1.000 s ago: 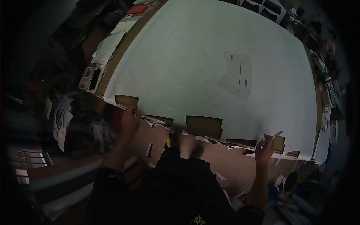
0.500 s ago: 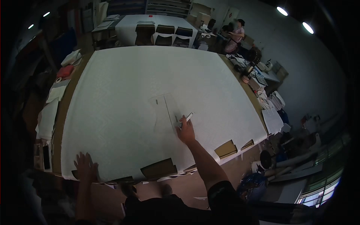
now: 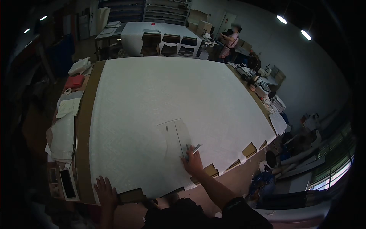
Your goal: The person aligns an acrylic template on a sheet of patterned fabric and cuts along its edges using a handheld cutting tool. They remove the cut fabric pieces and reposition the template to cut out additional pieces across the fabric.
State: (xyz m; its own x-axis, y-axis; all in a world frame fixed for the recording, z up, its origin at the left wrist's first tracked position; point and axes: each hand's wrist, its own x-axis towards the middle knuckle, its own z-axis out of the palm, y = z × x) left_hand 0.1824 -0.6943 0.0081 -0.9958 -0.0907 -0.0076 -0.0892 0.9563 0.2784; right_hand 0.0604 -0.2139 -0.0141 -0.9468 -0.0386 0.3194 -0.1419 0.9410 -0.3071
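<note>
My right hand (image 3: pixel 193 164) is closed around a slim pale pen-like tool (image 3: pixel 196 148) whose exact kind is too small to make out. Its fingers rest at the lower right edge of a thin, pale pattern piece (image 3: pixel 172 139) with curved sides. This piece carries a long dark line and a short dark mark near its top. Beneath it spreads white fabric (image 3: pixel 133 99) that covers the big table. My left hand (image 3: pixel 106 192) lies flat with fingers apart on the fabric's front left corner, beside a dark cut-out (image 3: pixel 131 195) in the cloth's edge.
Along the left side are a phone-like dark slab (image 3: pixel 68 183), papers (image 3: pixel 63 133) and a red bundle (image 3: pixel 74 81). Tools and papers (image 3: pixel 278 122) line the right side. A person (image 3: pixel 230 42) stands at the back right, near a second covered table (image 3: pixel 133 32).
The view has shifted, so the table's far edge sits lower. The pattern piece and my right hand appear lower and nearer the front edge. My left hand still lies at the front left corner.
</note>
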